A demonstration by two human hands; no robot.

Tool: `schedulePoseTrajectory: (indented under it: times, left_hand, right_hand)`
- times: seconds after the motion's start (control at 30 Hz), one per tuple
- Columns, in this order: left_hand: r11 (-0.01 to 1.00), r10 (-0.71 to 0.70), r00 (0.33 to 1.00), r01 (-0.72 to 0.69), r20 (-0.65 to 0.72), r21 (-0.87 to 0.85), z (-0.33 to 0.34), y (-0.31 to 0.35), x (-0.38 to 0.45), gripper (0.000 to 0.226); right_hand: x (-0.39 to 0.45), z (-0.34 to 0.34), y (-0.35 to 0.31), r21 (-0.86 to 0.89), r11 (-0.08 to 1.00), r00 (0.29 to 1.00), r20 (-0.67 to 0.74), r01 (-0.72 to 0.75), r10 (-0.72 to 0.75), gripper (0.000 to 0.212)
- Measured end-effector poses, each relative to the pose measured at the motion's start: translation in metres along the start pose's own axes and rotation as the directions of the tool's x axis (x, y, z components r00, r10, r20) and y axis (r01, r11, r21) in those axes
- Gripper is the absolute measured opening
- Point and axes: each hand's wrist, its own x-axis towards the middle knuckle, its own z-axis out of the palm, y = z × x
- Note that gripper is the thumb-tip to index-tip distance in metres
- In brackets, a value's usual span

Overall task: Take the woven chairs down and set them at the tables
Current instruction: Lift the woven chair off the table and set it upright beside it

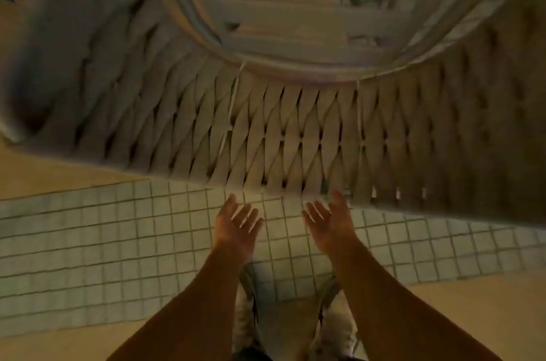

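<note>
The woven chair fills the view above my hands, its curved woven back facing me and its lower rim hanging over the tiled floor; whether it rests on another chair or a bench I cannot tell, the picture is too blurred. To do this well, I judge I should get both palms under that lower rim, wide enough apart to balance the weight, and lift straight before drawing it toward me, keeping my feet clear. My left hand and right hand are stretched forward side by side, palms turned inward and slightly up, fingers spread and empty, just below the rim; the right thumb is nearest to it, and contact is unclear.
</note>
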Motion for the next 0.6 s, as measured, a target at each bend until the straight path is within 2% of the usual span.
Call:
schedulePoseTrajectory:
  times: [0.13, 0.27, 0.37, 0.6]
  left_hand:
    - [0.996, 0.072, 0.997, -0.072, 0.002, -0.048, -0.009, 0.005, 0.058, 0.053]
    - [0.978, 0.207, 0.975, -0.207, 0.077, -0.001, 0.001, 0.027, 0.094, 0.051]
    - [0.961, 0.267, 0.959, -0.273, 0.099, 0.05, 0.009, 0.039, 0.104, 0.06]
    - [0.969, 0.228, 0.961, -0.24, 0.156, 0.058, -0.006, 0.037, 0.07, 0.059]
  right_hand:
    - [0.054, -0.013, -0.007, 0.055, 0.993, 0.989, -0.112, 0.103, -0.097, 0.064]
    - [0.075, -0.015, -0.019, 0.094, 0.979, 0.975, -0.149, 0.179, -0.164, 0.092]
    - [0.083, -0.013, -0.019, 0.147, 0.958, 0.966, -0.121, 0.245, -0.228, 0.093]
    - [0.056, -0.031, -0.022, 0.147, 0.951, 0.955, -0.166, 0.27, -0.246, 0.091]
